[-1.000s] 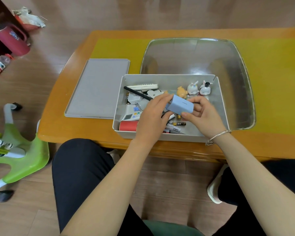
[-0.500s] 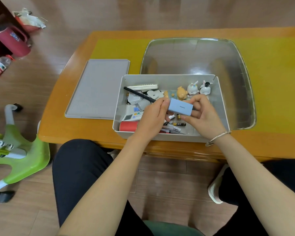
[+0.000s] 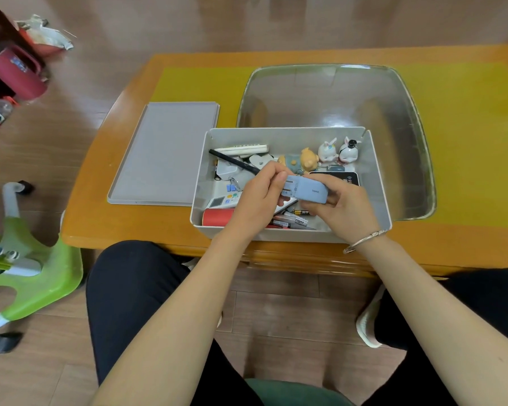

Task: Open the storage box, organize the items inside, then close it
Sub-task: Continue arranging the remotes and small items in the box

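Open grey rectangular plastic storage box [image 3: 377, 183] at near edge of orange wooden table [image 3: 100, 218]; flat grey lid [image 3: 165, 153] beside it, to the left. Pale blue rectangular plug adapter [image 3: 308, 192] held above box contents, prongs toward the left. Right hand [image 3: 343, 206] curled round adapter body; left hand [image 3: 261, 194] pinching prong end. Inside box: black pen [image 3: 235, 162], red cylinder [image 3: 217, 217], white rabbit figurines [image 3: 338, 150] along far wall.
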